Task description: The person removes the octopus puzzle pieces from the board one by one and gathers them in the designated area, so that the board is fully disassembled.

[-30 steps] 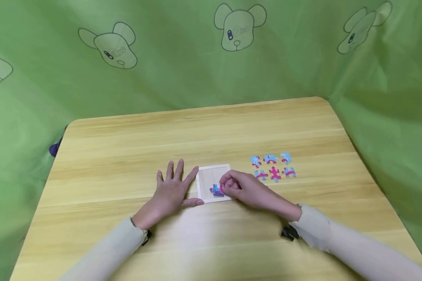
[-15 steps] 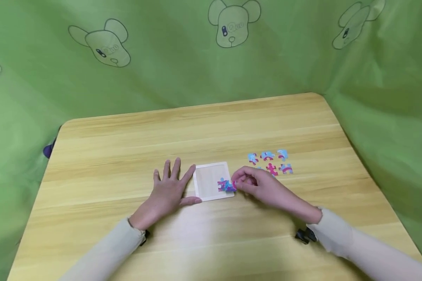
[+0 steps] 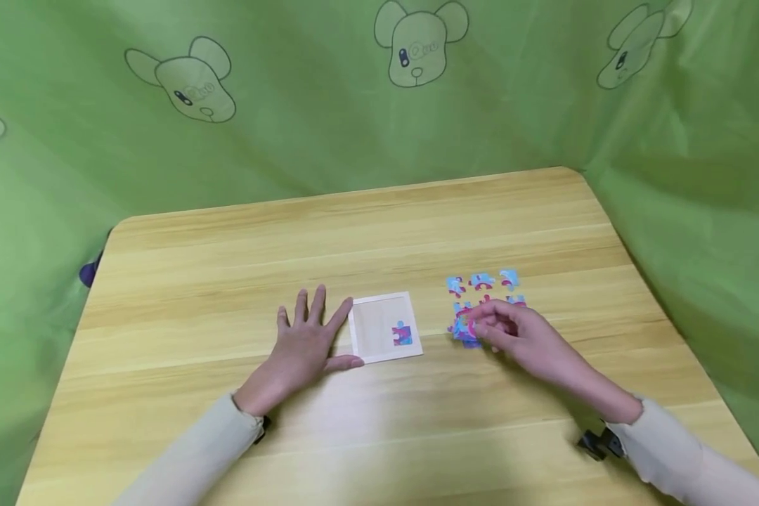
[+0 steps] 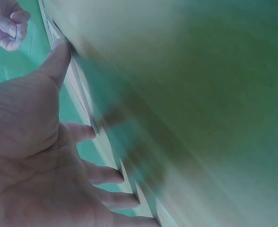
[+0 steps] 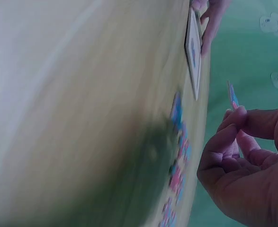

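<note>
My left hand (image 3: 300, 351) lies spread on the table, thumb and index fingertip at the left edge of a shallow square puzzle tray (image 3: 417, 330). One blue and purple puzzle piece (image 3: 402, 335) sits in the tray's near right corner. Between thumb and fingertips my right hand (image 3: 534, 343) pinches another puzzle piece (image 5: 232, 96), blue and pink. It is raised over the near left part of the loose puzzle pieces (image 3: 481, 281), overlapping some of them in the head view. In the right wrist view it stands well above the table.
The loose pieces, blue, red and purple, lie in rows right of the tray on the wooden table (image 3: 259, 246). A green curtain (image 3: 316, 126) with printed bear heads hangs behind and beside the table. A dark object (image 3: 88, 273) shows past the left table edge.
My right hand has moved right with the pinched puzzle piece, from over the tray to over the loose pieces. The piece in the tray's corner is now uncovered. My left hand keeps its place.
</note>
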The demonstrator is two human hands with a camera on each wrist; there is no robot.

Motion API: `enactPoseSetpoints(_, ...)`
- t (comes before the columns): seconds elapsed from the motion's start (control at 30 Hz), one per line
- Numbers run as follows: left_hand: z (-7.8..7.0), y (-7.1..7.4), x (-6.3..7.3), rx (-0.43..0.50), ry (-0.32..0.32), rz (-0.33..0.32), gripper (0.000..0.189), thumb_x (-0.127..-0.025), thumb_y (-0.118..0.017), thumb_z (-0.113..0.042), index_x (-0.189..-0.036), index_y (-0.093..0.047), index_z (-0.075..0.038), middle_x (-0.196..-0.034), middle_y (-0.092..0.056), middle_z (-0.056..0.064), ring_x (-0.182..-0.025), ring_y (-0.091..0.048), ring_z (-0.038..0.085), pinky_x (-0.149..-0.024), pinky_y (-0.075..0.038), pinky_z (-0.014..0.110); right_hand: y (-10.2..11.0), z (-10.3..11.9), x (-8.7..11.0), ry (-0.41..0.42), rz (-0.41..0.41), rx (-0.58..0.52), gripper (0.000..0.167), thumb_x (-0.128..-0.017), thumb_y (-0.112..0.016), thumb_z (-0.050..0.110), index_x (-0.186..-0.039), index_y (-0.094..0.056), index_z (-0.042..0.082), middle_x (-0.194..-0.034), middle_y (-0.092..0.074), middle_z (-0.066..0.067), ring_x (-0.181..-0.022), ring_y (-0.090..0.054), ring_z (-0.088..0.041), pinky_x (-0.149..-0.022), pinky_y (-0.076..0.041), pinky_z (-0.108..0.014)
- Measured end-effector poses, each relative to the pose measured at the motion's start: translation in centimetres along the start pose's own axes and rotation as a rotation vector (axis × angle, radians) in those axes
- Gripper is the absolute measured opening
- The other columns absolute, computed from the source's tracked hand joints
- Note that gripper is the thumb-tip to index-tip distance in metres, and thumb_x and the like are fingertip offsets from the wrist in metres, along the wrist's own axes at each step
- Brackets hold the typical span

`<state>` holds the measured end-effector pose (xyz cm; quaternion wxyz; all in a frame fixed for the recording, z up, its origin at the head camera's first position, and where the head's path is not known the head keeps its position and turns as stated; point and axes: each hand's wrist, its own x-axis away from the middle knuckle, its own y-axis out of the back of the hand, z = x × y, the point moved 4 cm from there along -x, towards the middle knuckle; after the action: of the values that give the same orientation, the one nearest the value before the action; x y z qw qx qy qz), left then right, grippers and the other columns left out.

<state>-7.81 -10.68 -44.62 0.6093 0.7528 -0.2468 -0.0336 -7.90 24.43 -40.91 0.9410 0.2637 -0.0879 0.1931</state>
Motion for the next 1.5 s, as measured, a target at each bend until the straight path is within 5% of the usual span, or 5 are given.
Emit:
enactPoseSetpoints(0.53,0.3,-0.1,0.0,-0.017,0.004,-0.010,0.103,-0.095,-0.067,-0.076,-0.176,-0.028,-0.023,-0.175,-0.016,0.034,-0.157,-0.015,0.062,-0.113,-0.025,0.085,3.5,-5.2,1.3,-0.132,-0.015,0.038,0.028,-0.109,-0.070,0.015,-0.128,-0.068,-0.005,-0.096,-0.071,-0.010,-0.076,-0.064,-0.019,-0.064,-0.056,-0.028)
enactPoseSetpoints(0.87,0.2,-0.2,0.0,-0.003,0.003,-0.014,0.104,-0.095,-0.067,-0.075,-0.175,-0.028,-0.023,-0.175,-0.017,0.034,-0.157,-0.015,0.063,-0.113,-0.024,0.086,4.1,-5.4,0.3,-0.164,0.027,0.095,0.029,-0.107,-0.073,0.020,-0.124,-0.071,-0.004,-0.093,-0.072,-0.007,-0.077,-0.063,-0.019,-0.065,-0.054,-0.028)
enactPoseSetpoints(1.27,-0.2,0.0,-0.2,-0.021,0.003,-0.038,0.103,-0.094,-0.070,-0.074,-0.174,-0.032,-0.022,-0.172,-0.022,0.036,-0.154,-0.022,0.064,-0.109,-0.028,0.087,3.7,-3.9,0.5,0.027,-0.020,0.343,0.033,-0.102,-0.081,0.027,-0.127,-0.072,0.006,-0.087,-0.063,0.003,-0.075,-0.056,-0.014,-0.066,-0.049,-0.027)
enactPoseSetpoints(1.5,-0.1,0.0,-0.1,-0.016,-0.003,-0.037,0.103,-0.094,-0.070,-0.074,-0.174,-0.032,-0.022,-0.172,-0.022,0.037,-0.154,-0.022,0.065,-0.109,-0.028,0.087,3.2,-3.9,0.5,0.116,-0.005,0.402,0.026,-0.099,-0.084,0.013,-0.122,-0.074,0.011,-0.085,-0.061,0.007,-0.073,-0.055,-0.010,-0.064,-0.049,-0.026)
